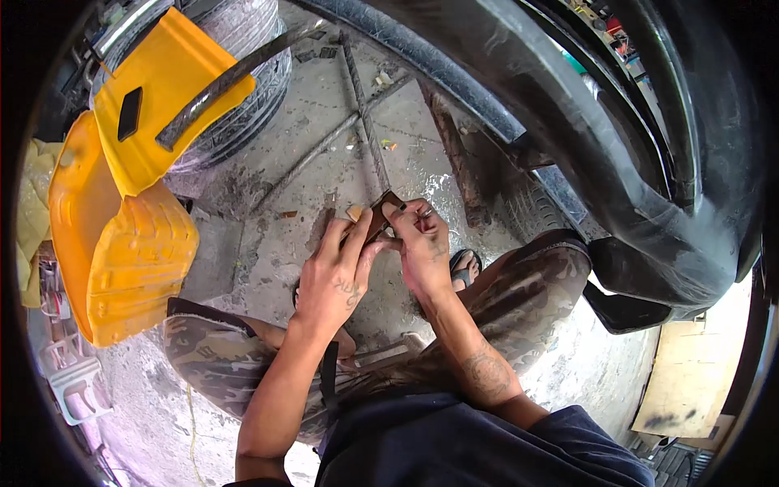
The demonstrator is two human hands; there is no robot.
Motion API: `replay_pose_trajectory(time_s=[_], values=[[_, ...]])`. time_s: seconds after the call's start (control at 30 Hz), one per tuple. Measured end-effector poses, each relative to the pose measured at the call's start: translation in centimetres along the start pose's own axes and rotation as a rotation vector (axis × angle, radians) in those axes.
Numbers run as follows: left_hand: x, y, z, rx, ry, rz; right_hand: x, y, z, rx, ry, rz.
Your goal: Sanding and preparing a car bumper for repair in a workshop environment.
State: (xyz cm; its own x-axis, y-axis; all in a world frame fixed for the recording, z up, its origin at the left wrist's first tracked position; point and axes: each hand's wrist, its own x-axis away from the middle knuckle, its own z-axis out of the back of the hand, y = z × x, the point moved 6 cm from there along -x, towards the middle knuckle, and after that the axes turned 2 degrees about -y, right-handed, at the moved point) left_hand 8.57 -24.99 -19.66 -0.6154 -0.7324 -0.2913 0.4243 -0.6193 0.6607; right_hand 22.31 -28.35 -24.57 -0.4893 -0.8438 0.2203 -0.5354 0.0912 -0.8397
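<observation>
One brown strip is pinched by the fingers of the left hand and right hand over the concrete floor, apparently gripped from both sides to keep it steady.

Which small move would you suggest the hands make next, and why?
Perhaps the right hand should slide its thumb along the brown strip, since that thumb rests on it and the left hand, at its other side, could steady it.
</observation>
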Motion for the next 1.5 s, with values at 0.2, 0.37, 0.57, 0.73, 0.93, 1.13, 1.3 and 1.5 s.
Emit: replay_pose_trajectory(time_s=[0.2, 0.37, 0.57, 0.73, 0.93, 1.13, 1.3, 1.5], values=[[0.2, 0.8, -0.3, -0.066, -0.025, 0.025, 1.2, -0.8, 0.4, 0.028, 0.006, -0.036], [1.2, -2.1, 0.3, 0.183, 0.063, 0.173, 5.5, -7.7, 1.3, 0.498, -0.078, 0.102], [0.8, -1.5, -0.6, 0.444, 0.135, 0.351, 7.2, -16.9, 4.0, 0.692, 0.171, 0.545], [-3.0, 7.1, -0.4, 0.629, 0.153, 0.106, 5.2, -18.2, 3.6, 0.679, 0.105, 0.457], [-4.6, 11.0, -3.1, 0.951, 0.184, 0.147, 2.8, -17.0, 3.8, 0.445, 0.036, 0.276], [-3.5, 11.0, -1.0, 0.655, 0.377, 0.127, 3.3, -17.0, 4.5, 0.294, -0.036, 0.36], [-5.8, 10.5, 1.4, 0.467, 0.442, -0.023, 2.3, -16.3, 4.2, 0.489, -0.01, 0.324], [-8.2, 14.5, 0.8, 0.424, 0.391, 0.004, 1.8, -17.4, 6.3, 0.603, 0.13, 0.408]])
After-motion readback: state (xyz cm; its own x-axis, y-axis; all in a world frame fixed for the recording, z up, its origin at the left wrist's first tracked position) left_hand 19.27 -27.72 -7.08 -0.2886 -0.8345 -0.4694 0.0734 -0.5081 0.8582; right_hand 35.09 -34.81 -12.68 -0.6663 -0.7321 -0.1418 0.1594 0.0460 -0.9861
